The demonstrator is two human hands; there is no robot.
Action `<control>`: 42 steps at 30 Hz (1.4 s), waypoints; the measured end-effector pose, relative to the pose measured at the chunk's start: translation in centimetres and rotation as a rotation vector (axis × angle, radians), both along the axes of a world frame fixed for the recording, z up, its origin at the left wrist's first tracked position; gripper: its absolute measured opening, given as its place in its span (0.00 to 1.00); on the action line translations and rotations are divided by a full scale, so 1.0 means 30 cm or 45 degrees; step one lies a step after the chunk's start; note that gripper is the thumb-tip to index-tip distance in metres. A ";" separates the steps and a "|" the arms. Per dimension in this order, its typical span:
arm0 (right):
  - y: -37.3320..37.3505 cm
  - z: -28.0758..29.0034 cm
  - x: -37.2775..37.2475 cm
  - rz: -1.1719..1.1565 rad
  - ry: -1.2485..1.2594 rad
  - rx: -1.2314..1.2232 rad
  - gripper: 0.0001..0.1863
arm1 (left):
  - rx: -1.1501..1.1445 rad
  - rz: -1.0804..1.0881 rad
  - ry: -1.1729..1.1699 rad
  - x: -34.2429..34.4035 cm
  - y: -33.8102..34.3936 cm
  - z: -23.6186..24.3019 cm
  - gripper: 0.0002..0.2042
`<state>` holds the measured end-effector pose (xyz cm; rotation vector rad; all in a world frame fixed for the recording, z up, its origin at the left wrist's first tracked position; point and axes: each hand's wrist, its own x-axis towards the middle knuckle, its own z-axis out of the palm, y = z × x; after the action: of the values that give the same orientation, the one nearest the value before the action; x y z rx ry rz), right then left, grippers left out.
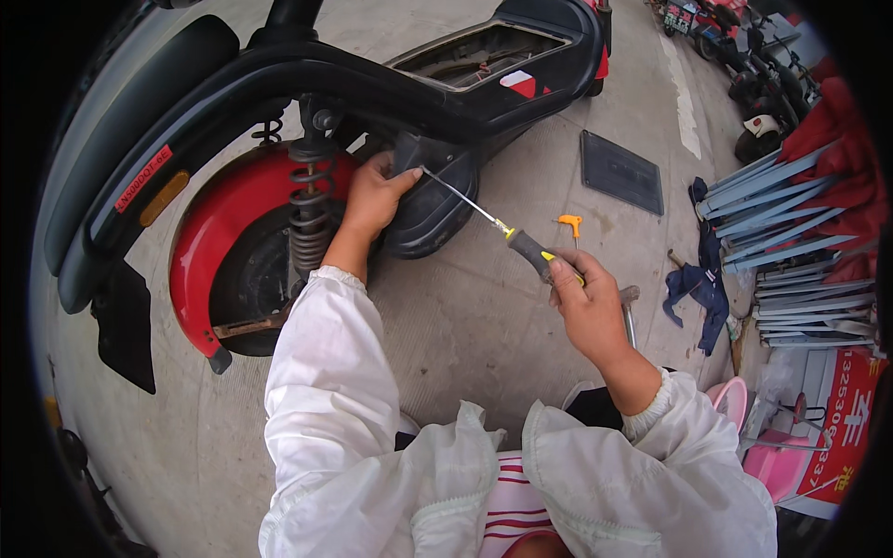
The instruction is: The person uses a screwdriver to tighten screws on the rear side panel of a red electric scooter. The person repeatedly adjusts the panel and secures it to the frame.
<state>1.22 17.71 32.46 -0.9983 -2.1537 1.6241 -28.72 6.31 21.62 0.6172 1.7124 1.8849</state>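
A black electric scooter (391, 79) with a red rear fender (200, 251) stands across the upper left. My right hand (593, 307) is closed round the dark grey and yellow handle of a screwdriver (532, 253). The shaft slants up to the left, and its tip meets the scooter's black plastic cover (433, 212) beside the rear shock absorber (312, 200). My left hand (375, 197) is at that cover, its thumb right by the screwdriver tip. Its other fingers are curled and partly hidden, so what they pinch cannot be made out.
An orange-handled tool (571, 224) and a hammer (630, 296) lie on the concrete by my right hand. Farther off is a flat black panel (621, 173). Navy cloth (702, 288), folded red canopies with metal frames (791, 209) and a pink tub (774, 463) line the right.
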 end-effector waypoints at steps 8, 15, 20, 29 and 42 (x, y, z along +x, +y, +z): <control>-0.006 -0.065 0.023 -0.026 0.130 -0.451 0.20 | 0.011 0.006 -0.076 -0.001 0.013 0.005 0.16; 0.000 0.010 0.015 -0.071 0.002 -1.197 0.22 | 0.010 0.000 -0.097 0.007 -0.001 0.033 0.14; -0.021 -0.055 -0.004 0.181 0.094 0.363 0.19 | 0.011 -0.009 -0.157 0.005 0.005 0.030 0.15; 0.034 -0.058 -0.028 0.120 0.043 -1.145 0.17 | 0.131 0.056 -0.169 0.037 -0.001 0.007 0.14; 0.040 -0.087 -0.008 0.245 0.070 0.667 0.20 | 0.111 0.043 -0.187 0.033 0.007 0.012 0.16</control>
<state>0.98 18.91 29.85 -0.5947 -2.5018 1.0381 -27.72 6.53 21.97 0.4727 1.5645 1.9850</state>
